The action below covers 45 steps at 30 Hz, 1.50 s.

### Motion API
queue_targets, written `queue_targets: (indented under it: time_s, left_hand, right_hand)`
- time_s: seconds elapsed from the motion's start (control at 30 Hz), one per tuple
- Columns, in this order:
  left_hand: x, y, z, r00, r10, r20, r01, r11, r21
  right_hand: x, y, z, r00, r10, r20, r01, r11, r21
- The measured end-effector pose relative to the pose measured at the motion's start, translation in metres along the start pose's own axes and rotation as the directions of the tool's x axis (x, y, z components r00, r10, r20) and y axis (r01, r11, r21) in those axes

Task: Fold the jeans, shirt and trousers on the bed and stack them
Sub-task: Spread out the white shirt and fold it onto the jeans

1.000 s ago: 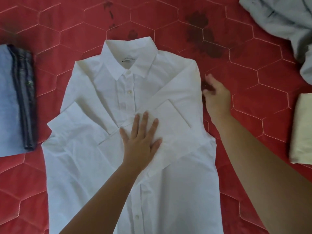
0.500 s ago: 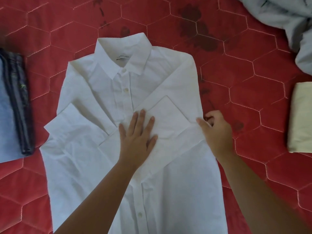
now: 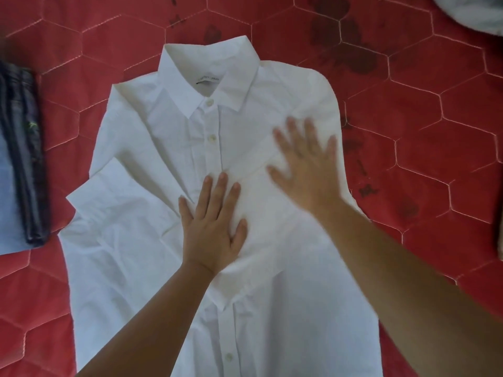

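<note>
A white button-up shirt (image 3: 152, 148) lies face up on the red quilted bed (image 3: 435, 137), collar at the far end. Both sleeves are folded in across the chest. My left hand (image 3: 215, 227) presses flat on the middle of the shirt, fingers spread. My right hand (image 3: 307, 164), blurred, lies flat and spread on the folded right sleeve near the shirt's right edge. Folded jeans (image 3: 24, 164) lie at the left edge of the view. Only a sliver of the cream folded garment (image 3: 500, 240) shows at the right edge.
A pale grey-blue cloth (image 3: 476, 14) is bunched at the top right corner. Dark stains mark the red quilt beyond the shirt's right shoulder. Bare quilt shows to the right of the shirt and at the lower left.
My right hand left the shirt's right edge and moved onto the folded right sleeve, now flat and spread. My left hand stayed pressed on the chest. The view shifted, so the garments slid rightward.
</note>
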<state>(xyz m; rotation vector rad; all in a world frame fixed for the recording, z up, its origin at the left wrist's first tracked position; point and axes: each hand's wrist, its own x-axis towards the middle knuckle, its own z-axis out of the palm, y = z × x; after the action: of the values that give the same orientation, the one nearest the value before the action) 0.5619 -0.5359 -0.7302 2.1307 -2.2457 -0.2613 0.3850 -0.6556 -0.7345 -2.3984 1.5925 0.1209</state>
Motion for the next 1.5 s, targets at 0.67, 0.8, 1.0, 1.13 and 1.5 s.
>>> queue_targets:
  time_s: [0.67,0.8,1.0,1.13,1.5]
  left_hand:
    - [-0.104,-0.047,0.004,0.993,0.115,0.037,-0.118,0.990,0.074]
    - [-0.116,-0.052,-0.006,0.991,0.124,0.059,-0.124,0.992,0.003]
    - [-0.166,-0.065,-0.014,0.976,0.131,0.174,-0.131,0.991,-0.012]
    - [-0.203,-0.094,-0.016,0.969,0.082,0.232,-0.085,0.996,0.004]
    - [-0.278,-0.100,-0.038,0.780,-0.608,0.148,0.614,0.697,-0.369]
  right_hand:
    - [-0.147,-0.062,0.036,0.991,0.126,-0.042,-0.129,0.990,-0.056]
    - [-0.160,-0.078,0.025,0.979,0.194,-0.054,-0.197,0.979,-0.059]
    - [-0.210,-0.163,0.050,0.995,0.094,-0.043,-0.094,0.995,-0.014]
    - [-0.255,-0.160,0.064,0.988,0.152,0.023,-0.151,0.987,-0.048]
    - [-0.271,-0.234,0.050,1.000,0.026,0.010,-0.027,0.982,0.189]
